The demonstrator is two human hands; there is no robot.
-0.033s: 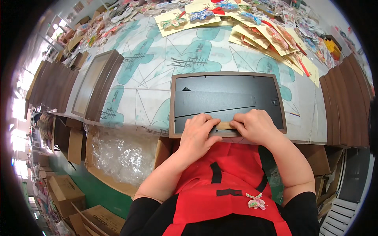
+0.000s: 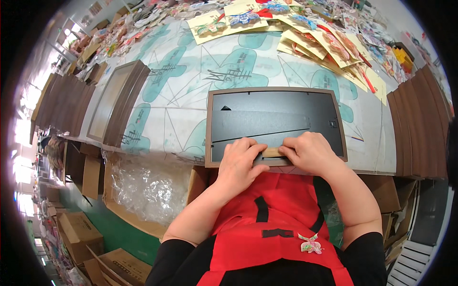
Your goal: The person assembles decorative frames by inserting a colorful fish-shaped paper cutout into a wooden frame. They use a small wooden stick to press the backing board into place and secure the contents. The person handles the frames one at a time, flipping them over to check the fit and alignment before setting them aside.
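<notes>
A brown picture frame (image 2: 339, 119) lies back side up on the table before me, its black backing board (image 2: 267, 102) showing. Along the near edge, between my hands, is a flat tan strip (image 2: 271, 152); its ends are covered by my fingers, and I cannot tell what it is made of. My left hand (image 2: 238, 162) grips the near edge of the frame, its forefinger at the strip's left end and its thumb by the rim. Closed at the strip's right end, my right hand (image 2: 310, 151) presses thumb and fingers on it.
Brown frames stand in rows at the left (image 2: 119, 105) and right (image 2: 420, 124). Beyond the frame, cream cards (image 2: 329, 45) with colourful ornaments lie in piles on the printed white table cover (image 2: 167, 114). Below the table's left edge is a cardboard box (image 2: 112, 200) with clear plastic (image 2: 152, 190).
</notes>
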